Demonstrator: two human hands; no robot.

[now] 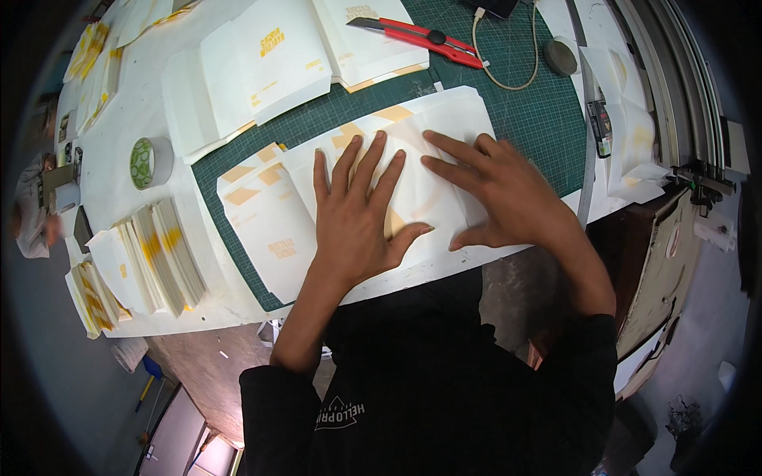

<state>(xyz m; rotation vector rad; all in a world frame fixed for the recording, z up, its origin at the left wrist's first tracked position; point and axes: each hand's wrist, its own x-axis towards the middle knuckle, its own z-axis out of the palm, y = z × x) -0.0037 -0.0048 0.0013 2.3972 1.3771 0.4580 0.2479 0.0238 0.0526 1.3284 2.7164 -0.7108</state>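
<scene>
Atop a green cutting mat (532, 119), printed paper (456, 107) is pressed, presumably against slipping, by the splayed, ungrasping left hand (357, 206) and right hand (508, 194).

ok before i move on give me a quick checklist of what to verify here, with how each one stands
1. Left hand flat on the printed sheet: ok, fingers spread.
2. Right hand on the same sheet: ok, index and middle fingertips near its centre.
3. Paper under the palms free of wrinkles: cannot tell, the hands cover it.
4. Red utility knife away from the fingers: ok, it lies beyond the sheet.
5. Knife blade retracted: not ok, it appears exposed, pointing left.
6. Pale cable off the sheet: ok, it loops over the green cutting mat.
</scene>
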